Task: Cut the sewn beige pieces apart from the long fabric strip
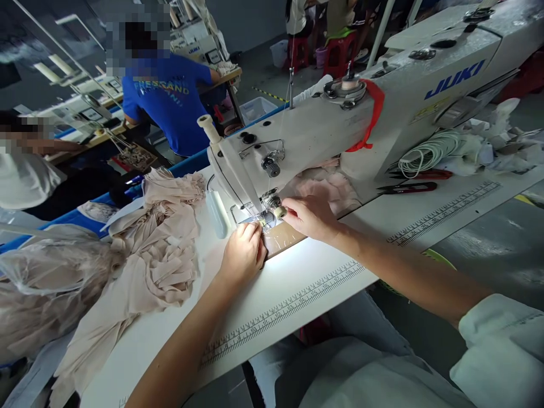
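A white JUKI sewing machine point(306, 136) stands on the table, its lamp lighting the needle area point(267, 218). My left hand point(243, 249) rests at the left of the presser foot, fingers bent and closed; what they grip is hidden. Just right of the needle, my right hand point(312, 218) has thumb and finger drawn together by a small pale round part point(280, 212). Whether it grips this part or a thread is too small to tell. Between both hands lies a tan plate point(283, 237). Pale pink fabric point(327, 190) lies behind my right hand.
Heaped beige fabric strips point(165, 249) and a clear plastic bag point(55, 260) lie at left. Thread snips point(408, 187) and a white cord coil point(429, 153) are at right. A ruler strip point(293, 309) runs along the front edge. A person in blue point(164, 102) sits beyond.
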Action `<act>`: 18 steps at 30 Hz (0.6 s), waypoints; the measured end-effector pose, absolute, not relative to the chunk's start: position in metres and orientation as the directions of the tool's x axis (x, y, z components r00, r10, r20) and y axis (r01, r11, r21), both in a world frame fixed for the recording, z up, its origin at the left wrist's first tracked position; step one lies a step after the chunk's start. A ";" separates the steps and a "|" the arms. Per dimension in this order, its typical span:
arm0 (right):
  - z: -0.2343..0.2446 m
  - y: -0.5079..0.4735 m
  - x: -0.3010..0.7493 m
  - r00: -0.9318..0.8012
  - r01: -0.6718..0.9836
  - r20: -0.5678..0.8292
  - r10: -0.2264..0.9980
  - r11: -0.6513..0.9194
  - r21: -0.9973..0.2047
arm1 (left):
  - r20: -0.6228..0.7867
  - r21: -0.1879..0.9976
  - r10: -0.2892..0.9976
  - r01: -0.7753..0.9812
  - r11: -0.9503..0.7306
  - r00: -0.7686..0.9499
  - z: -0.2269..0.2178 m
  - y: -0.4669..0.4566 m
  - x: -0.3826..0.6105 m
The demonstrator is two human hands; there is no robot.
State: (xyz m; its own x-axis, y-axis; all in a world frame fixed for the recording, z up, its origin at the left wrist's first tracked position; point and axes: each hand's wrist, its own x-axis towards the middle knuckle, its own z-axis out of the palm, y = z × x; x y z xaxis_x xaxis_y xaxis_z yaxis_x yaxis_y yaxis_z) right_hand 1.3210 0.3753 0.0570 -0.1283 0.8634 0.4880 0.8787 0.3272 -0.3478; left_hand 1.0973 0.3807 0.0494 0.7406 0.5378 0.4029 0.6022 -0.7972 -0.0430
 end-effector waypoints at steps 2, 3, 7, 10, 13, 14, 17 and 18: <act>0.057 0.374 1.323 -0.145 0.865 0.503 0.852 0.356 -0.354 | 0.408 -0.036 0.602 0.671 -0.741 0.686 0.055 0.379 1.099; 0.057 0.374 1.323 -0.158 0.859 0.512 0.844 0.374 -0.351 | 0.392 -0.034 0.660 0.727 -0.686 0.641 0.059 0.378 1.099; 0.057 0.370 1.321 -0.215 0.844 0.531 0.820 0.429 -0.322 | 0.243 -0.058 0.867 0.899 -0.434 0.434 0.068 0.378 1.093; 0.056 0.363 1.315 -0.313 0.801 0.479 0.820 0.499 -0.330 | 0.173 0.086 0.923 0.929 -0.361 0.343 0.073 0.384 1.081; 0.057 0.353 1.304 -0.394 0.733 0.385 0.834 0.538 -0.416 | 0.003 0.468 0.961 0.848 -0.247 0.278 0.081 0.387 1.067; 0.058 0.350 1.300 -0.403 0.721 0.346 0.847 0.527 -0.450 | -0.066 0.598 0.957 0.780 -0.187 0.281 0.085 0.385 1.064; 0.065 0.342 1.286 -0.385 0.729 0.201 0.901 0.430 -0.532 | -0.163 0.821 0.934 0.568 -0.050 0.318 0.096 0.370 1.060; 0.067 0.340 1.281 -0.373 0.738 0.155 0.915 0.394 -0.548 | -0.155 0.849 0.932 0.527 -0.044 0.328 0.100 0.362 1.060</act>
